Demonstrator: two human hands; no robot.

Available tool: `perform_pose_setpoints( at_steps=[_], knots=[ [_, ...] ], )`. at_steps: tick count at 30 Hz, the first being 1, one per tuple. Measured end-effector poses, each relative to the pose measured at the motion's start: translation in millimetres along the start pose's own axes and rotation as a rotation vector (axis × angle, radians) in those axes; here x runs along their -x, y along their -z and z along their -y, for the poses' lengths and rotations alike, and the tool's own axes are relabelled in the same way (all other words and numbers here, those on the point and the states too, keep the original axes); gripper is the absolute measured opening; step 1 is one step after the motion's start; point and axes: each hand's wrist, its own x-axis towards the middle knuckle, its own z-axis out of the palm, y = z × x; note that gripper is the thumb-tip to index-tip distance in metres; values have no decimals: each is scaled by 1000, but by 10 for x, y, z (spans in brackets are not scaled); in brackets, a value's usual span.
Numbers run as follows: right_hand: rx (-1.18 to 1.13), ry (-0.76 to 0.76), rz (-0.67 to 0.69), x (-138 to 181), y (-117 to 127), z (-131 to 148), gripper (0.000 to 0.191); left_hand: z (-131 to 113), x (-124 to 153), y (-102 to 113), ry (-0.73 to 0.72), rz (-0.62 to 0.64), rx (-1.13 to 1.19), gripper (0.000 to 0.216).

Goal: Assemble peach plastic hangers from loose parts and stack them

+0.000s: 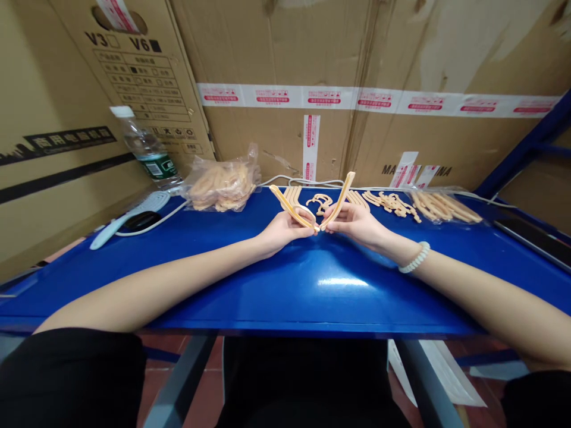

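"Red floor (207,383) below, then one glossy blue counter (250,297). How many hands over it?"

"Two. The left hand (283,230) has its fingers pinching the left strip (286,204); the right hand (357,223), one bracelet (414,259) at its wrist, pinches the right strip (341,199). Both strips are up off the counter, leaning apart in a V."

"Do their lower ends touch?"

"They're close together; I can't tell more."

"And beyond the hands?"

"From the left: one brush (134,215), one dark oval (141,221), the left bag (223,185) with tan contents, loose pieces (390,202), the right bag (446,205), one black slab (533,239)."

"How many loose pieces?"

"Too crowded to count, and the hands hide some."

"Behind those?"

"One bottle (154,156) on the left, white cable (285,178) along the back, then cardboard (276,47) crossed by one long band of tape (288,96)."
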Motion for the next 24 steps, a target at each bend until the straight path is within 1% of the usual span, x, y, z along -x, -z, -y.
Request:
perform_pose_setpoints(
  at_steps=[5, 10, 13, 18, 24],
  knots=[
    [77, 16, 30, 18, -13, 9, 38, 10, -8, 23, 25, 7, -10, 39],
    [130, 59, 37, 40, -33, 35, 35, 14, 7, 21, 21, -15, -29, 38],
    [139, 74, 26, 55, -50, 36, 33, 10, 24, 6, 39, -38, -17, 41],
    [127, 67, -20, 77, -83, 1, 36, 13, 40, -1, 41, -75, -19, 45],
    [147, 63, -57, 113, -127, 12, 34, 29, 45, 10, 47, -107, -15, 44]
  ],
)
